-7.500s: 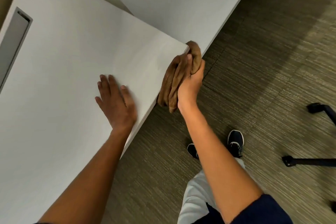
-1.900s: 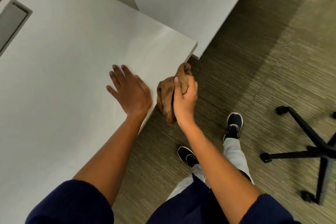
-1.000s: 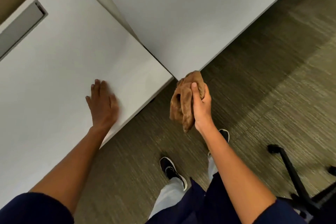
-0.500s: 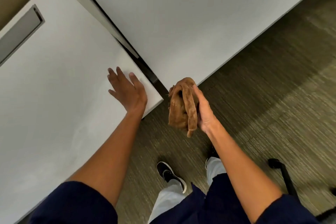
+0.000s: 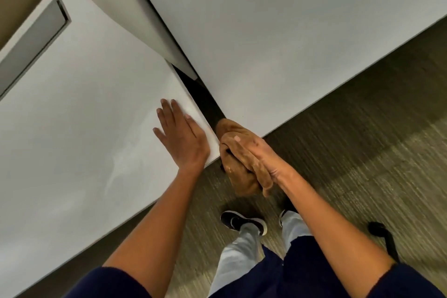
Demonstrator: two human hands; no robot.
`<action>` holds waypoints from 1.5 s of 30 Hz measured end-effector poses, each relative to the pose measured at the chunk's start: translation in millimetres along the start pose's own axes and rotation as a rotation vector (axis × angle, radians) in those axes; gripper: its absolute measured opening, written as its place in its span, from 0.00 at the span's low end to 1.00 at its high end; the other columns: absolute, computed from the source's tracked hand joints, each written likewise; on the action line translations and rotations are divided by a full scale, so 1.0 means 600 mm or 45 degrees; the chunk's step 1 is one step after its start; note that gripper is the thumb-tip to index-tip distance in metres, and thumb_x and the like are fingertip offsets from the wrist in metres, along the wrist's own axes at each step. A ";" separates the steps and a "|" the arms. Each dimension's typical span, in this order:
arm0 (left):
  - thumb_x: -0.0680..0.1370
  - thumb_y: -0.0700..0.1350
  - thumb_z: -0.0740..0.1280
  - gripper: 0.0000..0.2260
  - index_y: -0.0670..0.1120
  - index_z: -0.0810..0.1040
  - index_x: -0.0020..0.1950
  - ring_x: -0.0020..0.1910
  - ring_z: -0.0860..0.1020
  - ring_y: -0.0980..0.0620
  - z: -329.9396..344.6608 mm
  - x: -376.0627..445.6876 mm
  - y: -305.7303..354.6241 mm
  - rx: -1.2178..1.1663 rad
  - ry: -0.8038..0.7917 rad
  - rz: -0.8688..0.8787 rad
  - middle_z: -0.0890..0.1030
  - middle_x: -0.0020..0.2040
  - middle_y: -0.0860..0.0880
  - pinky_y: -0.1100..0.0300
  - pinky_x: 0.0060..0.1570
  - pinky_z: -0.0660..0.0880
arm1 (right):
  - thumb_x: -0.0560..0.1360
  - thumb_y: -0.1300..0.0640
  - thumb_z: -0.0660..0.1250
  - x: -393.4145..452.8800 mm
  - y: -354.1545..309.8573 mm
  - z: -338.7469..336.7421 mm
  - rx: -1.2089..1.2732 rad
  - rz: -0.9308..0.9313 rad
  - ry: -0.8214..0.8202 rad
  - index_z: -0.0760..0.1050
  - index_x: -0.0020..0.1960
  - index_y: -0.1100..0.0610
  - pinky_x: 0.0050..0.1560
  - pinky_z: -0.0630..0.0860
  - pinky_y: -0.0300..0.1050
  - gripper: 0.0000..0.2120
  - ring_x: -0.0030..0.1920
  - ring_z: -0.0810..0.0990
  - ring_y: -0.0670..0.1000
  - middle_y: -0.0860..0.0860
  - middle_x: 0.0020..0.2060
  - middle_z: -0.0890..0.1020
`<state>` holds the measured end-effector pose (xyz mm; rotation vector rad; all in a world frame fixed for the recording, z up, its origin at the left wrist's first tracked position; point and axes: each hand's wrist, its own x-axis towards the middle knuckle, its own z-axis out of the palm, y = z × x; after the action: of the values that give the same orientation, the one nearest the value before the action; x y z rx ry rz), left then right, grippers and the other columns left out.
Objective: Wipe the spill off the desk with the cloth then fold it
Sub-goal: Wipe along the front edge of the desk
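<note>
The cloth [image 5: 242, 172] is bunched and motion-blurred at the desk [image 5: 79, 128] corner, its lower end hanging over the floor — the right hand [image 5: 256, 157] wraps it, fingers clamped around it. The left hand [image 5: 180, 138] lies flat on the desk, fingers straight and slightly apart.

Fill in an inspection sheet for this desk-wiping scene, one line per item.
Surface: white desk, faint streaks near its corner.
Job's things: brown cloth, bunched, off the desk's corner edge.
Clutter: nothing seen.
Grippers: left hand flat on the desk; right hand holds the cloth.
Cables: nothing seen; grey cable hatch shut.
Surroundings: second desk, carpet, chair base.
</note>
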<state>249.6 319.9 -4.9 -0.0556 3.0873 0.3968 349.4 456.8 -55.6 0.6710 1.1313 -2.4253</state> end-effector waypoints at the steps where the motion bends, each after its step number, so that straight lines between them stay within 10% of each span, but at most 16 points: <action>1: 0.85 0.48 0.46 0.24 0.48 0.50 0.81 0.81 0.44 0.51 0.001 0.000 0.000 0.008 0.003 0.000 0.47 0.82 0.51 0.44 0.78 0.40 | 0.74 0.43 0.71 0.005 -0.003 0.005 -0.040 -0.010 -0.014 0.77 0.64 0.47 0.53 0.79 0.37 0.20 0.57 0.83 0.48 0.48 0.56 0.85; 22: 0.83 0.47 0.49 0.26 0.47 0.51 0.81 0.81 0.43 0.52 0.000 -0.001 0.002 -0.084 0.006 0.022 0.48 0.82 0.50 0.42 0.78 0.41 | 0.81 0.58 0.66 0.170 -0.107 0.078 -0.421 -0.412 -0.070 0.72 0.73 0.55 0.71 0.69 0.39 0.21 0.67 0.75 0.42 0.47 0.67 0.78; 41: 0.83 0.49 0.49 0.26 0.47 0.51 0.81 0.81 0.44 0.52 0.004 0.002 0.000 -0.072 0.035 0.014 0.49 0.82 0.51 0.43 0.78 0.41 | 0.80 0.45 0.66 0.266 -0.185 0.112 -0.714 -0.535 -0.054 0.79 0.61 0.53 0.61 0.78 0.47 0.15 0.56 0.82 0.47 0.49 0.54 0.84; 45: 0.83 0.50 0.48 0.26 0.48 0.49 0.81 0.81 0.43 0.52 0.003 0.002 -0.002 -0.062 0.020 0.019 0.47 0.82 0.51 0.43 0.78 0.40 | 0.80 0.46 0.66 0.238 -0.179 0.099 -0.688 -0.473 -0.100 0.80 0.58 0.49 0.51 0.79 0.36 0.11 0.51 0.83 0.43 0.46 0.50 0.84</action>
<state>248.3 319.2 -7.0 -0.0369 3.0955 0.4743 161.6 455.5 -38.0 0.2028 1.9083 -2.2256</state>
